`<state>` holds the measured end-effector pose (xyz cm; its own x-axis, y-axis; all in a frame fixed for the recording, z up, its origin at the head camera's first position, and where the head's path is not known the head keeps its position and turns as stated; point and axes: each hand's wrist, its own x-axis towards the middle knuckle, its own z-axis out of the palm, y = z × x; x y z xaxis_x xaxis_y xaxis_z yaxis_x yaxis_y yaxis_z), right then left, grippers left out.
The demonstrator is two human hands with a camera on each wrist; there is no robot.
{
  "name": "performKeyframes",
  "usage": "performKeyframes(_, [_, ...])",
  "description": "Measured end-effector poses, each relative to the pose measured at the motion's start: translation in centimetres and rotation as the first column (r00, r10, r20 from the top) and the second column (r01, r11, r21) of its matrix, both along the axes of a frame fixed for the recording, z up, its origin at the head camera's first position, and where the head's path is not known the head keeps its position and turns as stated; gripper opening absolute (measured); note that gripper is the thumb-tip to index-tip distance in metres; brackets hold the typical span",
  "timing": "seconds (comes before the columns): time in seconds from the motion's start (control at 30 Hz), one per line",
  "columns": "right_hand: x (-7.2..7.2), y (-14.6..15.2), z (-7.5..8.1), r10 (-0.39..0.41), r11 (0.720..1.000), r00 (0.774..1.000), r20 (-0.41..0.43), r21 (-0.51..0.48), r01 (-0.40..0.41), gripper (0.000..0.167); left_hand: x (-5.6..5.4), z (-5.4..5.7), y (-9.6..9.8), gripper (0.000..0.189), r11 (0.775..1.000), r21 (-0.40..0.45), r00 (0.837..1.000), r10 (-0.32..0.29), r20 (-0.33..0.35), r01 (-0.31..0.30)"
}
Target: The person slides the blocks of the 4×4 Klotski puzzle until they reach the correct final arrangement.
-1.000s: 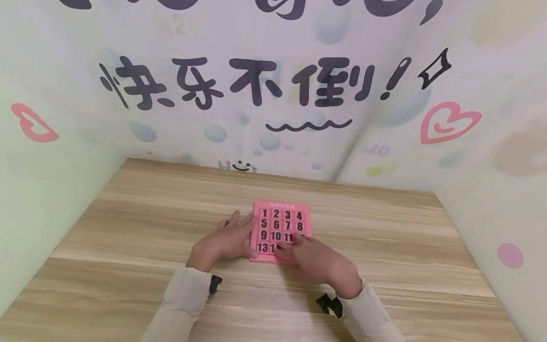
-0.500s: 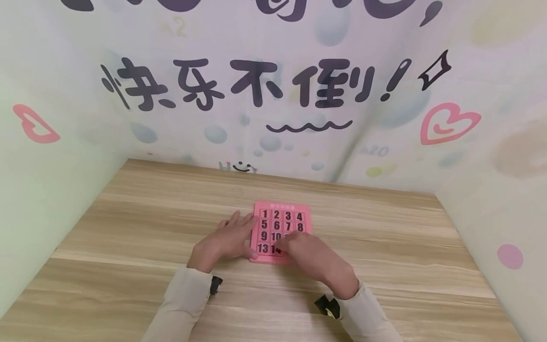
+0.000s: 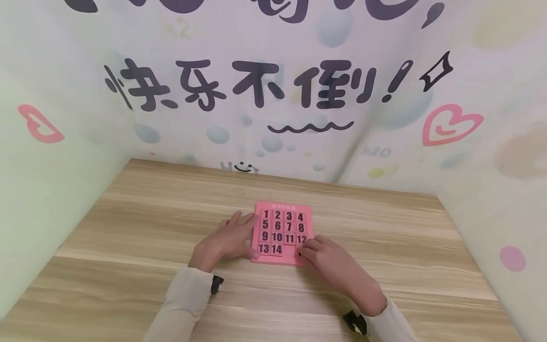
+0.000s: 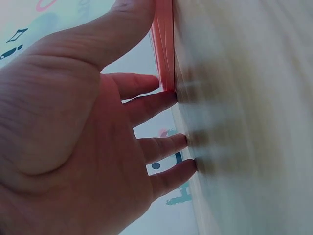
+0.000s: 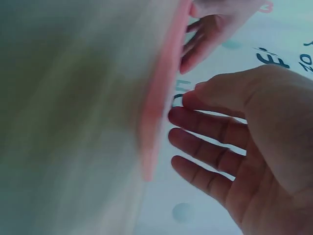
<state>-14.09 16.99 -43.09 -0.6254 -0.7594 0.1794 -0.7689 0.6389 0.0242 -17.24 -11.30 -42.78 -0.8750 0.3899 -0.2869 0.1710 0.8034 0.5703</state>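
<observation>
A pink number sliding puzzle [image 3: 273,260] lies flat on the table. Its tiles read 1 to 14 in order, with a bare pink slot [image 3: 289,250] right of 14. My left hand [image 3: 231,240] rests along the puzzle's left edge, thumb at the lower left corner. In the left wrist view, its straight fingers [image 4: 151,105] touch the table and the puzzle's side. My right hand [image 3: 331,259] is at the lower right corner, fingertips over a tile mostly hidden beneath them. In the right wrist view, the fingers [image 5: 205,125] are loosely bent, with thumb and index fingertip close together.
The wood-grain table [image 3: 149,213] spreads out around the puzzle. Behind it hangs a white printed backdrop [image 3: 239,137] with dark lettering. Pale walls [image 3: 38,190] bound the left and right sides. Black wrist straps [image 3: 355,323] sit at the sleeve cuffs.
My right hand has shifted right, off the puzzle's lower middle to its lower right corner. Tiles 11 and 12 and the slot beside 14 now show. The left hand stays in place.
</observation>
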Motion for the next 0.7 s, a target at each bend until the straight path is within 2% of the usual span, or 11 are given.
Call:
performKeyframes(0.07, [0.3, 0.5, -0.3, 0.010, 1.000, 1.000, -0.019, 0.021, -0.010, 0.024, 0.0, 0.0, 0.0, 0.102, 1.000, -0.004, 1.000, -0.006, -0.001, 0.006])
performKeyframes(0.27, [1.1, 1.0, -0.7, -0.026, 0.996, 1.000, 0.003, 0.086, 0.025, 0.032, -0.1, 0.1, -0.3, 0.101, 1.000, -0.005, 1.000, -0.009, 0.008, 0.009])
performKeyframes(0.53, [1.4, 1.5, -0.8, -0.024, 0.994, 0.999, -0.030, 0.106, 0.027, 0.038, -0.1, 0.3, -0.3, 0.099, 0.999, -0.026, 1.000, -0.023, 0.000, 0.023])
performKeyframes(0.7, [1.5, 1.9, -0.7, -0.023, 0.991, 1.000, -0.015, 0.130, 0.025, 0.041, -0.1, 0.3, -0.1, 0.098, 0.999, -0.027, 1.000, -0.029, 0.005, 0.029])
